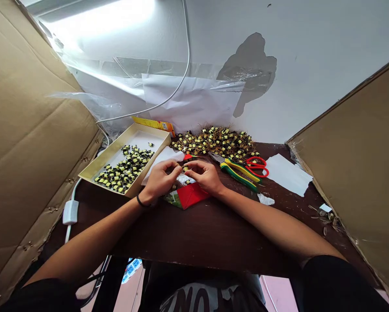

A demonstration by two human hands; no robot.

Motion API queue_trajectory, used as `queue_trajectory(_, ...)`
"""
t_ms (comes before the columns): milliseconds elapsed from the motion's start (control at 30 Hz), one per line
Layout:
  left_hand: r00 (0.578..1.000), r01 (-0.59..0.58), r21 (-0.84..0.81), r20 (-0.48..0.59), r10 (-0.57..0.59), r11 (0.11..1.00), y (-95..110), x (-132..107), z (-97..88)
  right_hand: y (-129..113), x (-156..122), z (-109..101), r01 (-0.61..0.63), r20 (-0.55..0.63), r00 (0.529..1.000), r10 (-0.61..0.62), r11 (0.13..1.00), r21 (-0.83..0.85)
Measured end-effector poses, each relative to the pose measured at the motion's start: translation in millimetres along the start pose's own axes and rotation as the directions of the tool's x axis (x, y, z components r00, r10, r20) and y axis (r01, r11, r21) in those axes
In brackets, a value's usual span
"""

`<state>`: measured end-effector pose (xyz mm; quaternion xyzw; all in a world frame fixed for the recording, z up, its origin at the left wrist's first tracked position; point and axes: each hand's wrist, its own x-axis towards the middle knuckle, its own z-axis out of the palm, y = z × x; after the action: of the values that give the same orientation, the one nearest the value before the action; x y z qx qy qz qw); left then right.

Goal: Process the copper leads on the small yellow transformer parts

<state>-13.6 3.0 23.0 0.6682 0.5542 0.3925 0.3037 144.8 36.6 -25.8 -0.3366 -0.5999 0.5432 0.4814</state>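
The person is sitting at a dark desk [194, 234] and bringing both hands together at its middle. The left hand [161, 178] and the right hand [204, 175] are pinching their fingertips shut from either side on one small yellow-and-black part [185, 168], which is too small to make out in detail. They are holding it just above a red foil packet [191, 195], probably so that anything dropping lands on the packet and not on the wood. One shallow cream box [116, 151] is lying just beside the left hand, tilted on the desk edge. It is carrying several dozen like parts in its near half, too many to count. One loose heap of parts [214, 141], larger and with wire leads bristling out, is lying behind the hands against the wall. This seems to be putting supply and box within equal reach. One pair of pliers [240, 172] with yellow-green grips and one pair of red scissors [258, 166] are resting near the right hand, likely placed on that side for easy grabbing. Two cardboard sheets are leaning in, one at the left [28, 143] and one at the right [360, 164], fencing the work area. One sheet of white paper [288, 174] is lying beyond the tools.
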Motion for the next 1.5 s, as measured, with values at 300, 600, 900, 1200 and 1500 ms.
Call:
queue_trajectory(300, 0.999, 0.051, -0.070, 0.011, -0.051, 0.996, -7, 0, 3.5, -1, 1, 1, -0.069, -0.026, 0.997, 0.071, 0.994, 0.089)
queue_trajectory(600, 0.989, 0.035, -0.109, -0.140, -0.050, 0.993, -11, 3, 3.3, -1, 3, 0, -0.035, -0.081, 0.996, 0.042, 0.996, 0.082)
queue_trajectory(900, 1.000, 0.010, -0.363, 0.011, -0.007, 0.932, -5, 0, 3.2, -5, -3, 2, 0.241, 0.029, 0.970, -0.241, 0.939, -0.245)
queue_trajectory(1200, 0.994, -0.095, -0.161, -0.061, 0.086, 0.982, -9, 4, 2.0, -35, 1, -18, 0.223, 0.020, 0.963, -0.269, 0.750, -0.623)
queue_trajectory(1500, 0.964, -0.247, 0.062, -0.084, 0.251, 0.967, -12, 1, 8.8, -32, -59, -98, -0.025, -0.020, 0.987, -0.158, -0.031, -0.999)
